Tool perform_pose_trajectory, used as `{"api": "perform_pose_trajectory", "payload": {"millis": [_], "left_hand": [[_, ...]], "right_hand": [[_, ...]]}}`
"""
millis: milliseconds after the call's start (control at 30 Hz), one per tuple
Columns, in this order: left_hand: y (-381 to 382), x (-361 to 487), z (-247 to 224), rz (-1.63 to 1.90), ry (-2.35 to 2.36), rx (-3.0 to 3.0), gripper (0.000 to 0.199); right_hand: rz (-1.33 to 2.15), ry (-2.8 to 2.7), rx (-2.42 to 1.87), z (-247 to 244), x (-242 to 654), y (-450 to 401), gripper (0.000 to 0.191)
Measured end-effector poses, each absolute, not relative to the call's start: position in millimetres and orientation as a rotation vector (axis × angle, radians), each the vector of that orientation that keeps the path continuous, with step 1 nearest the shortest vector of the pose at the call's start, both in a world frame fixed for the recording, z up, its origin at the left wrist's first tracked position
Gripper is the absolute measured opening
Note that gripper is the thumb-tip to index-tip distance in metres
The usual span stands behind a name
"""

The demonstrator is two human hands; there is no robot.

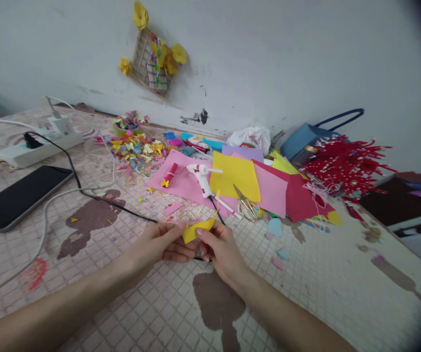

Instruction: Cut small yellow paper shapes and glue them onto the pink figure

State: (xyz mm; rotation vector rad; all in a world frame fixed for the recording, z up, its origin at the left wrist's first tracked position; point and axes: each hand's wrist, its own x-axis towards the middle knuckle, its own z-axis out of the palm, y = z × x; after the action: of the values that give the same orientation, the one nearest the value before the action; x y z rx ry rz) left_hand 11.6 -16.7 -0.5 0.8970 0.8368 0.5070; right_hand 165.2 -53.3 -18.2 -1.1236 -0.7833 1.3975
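A small strip of yellow paper is held up just above the table, curved along its length. My left hand pinches its left end between thumb and fingers. At the other end, my right hand grips it with the thumb on top. Just beyond my hands lie a white glue gun with a black cord and a pair of gold-handled scissors. The scissors' blades rest on a yellow sheet.
Pink sheets and a red sheet spread to the right, near red fuzzy stems. Paper scraps pile at the back left. A tablet-like device, a power strip and loose cables occupy the left.
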Motion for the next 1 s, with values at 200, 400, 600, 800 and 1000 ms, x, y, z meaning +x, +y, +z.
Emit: {"api": "perform_pose_trajectory", "payload": {"millis": [200, 400, 600, 800, 1000], "left_hand": [[-16.9, 12.0, 3.1, 0.512, 0.851, 0.961, 0.03], [-18.7, 12.0, 5.9, 0.511, 0.895, 1.001, 0.023], [-18.2, 10.3, 4.5, 0.518, 0.887, 1.036, 0.024], [-16.4, 10.6, 5.5, 0.457, 0.879, 1.043, 0.028], [-15.6, 10.5, 6.0, 0.451, 0.867, 1.04, 0.03]], "right_hand": [[1.4, -0.768, -1.137, -16.6, 164.0, -53.8, 0.016], [1.442, -0.781, -1.101, -18.0, 165.8, -53.5, 0.019], [1.471, -0.81, -1.071, -17.0, 166.5, -53.6, 0.025], [1.405, -0.878, -1.159, -23.1, 167.3, -53.2, 0.018], [1.415, -0.886, -1.183, -20.2, 166.8, -53.5, 0.019]]}}
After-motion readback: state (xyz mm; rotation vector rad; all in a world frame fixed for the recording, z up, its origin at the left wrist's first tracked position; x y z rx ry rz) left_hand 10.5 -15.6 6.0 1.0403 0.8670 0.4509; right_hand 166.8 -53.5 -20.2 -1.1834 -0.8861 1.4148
